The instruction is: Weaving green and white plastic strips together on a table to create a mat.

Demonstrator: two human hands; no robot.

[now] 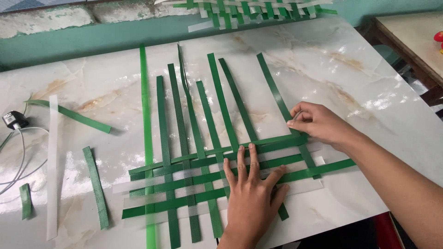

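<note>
A flat weave of green and clear plastic strips (184, 177) lies on the marble-patterned tabletop (350, 87). My left hand (251, 189) presses palm down on the woven crossings at the weave's right side, fingers spread. My right hand (318, 124) pinches the rightmost long green strip (273, 90) where it meets the upper horizontal strips, and a thin clear strip shows between its fingers. Several long green strips fan away from the weave toward the far edge.
Loose green strips (97, 186) and a clear strip (51, 166) lie at the left. A black plug with grey cable (14, 121) sits at the far left. Another woven piece (249, 9) rests at the table's far edge. A wooden table (410, 37) stands right.
</note>
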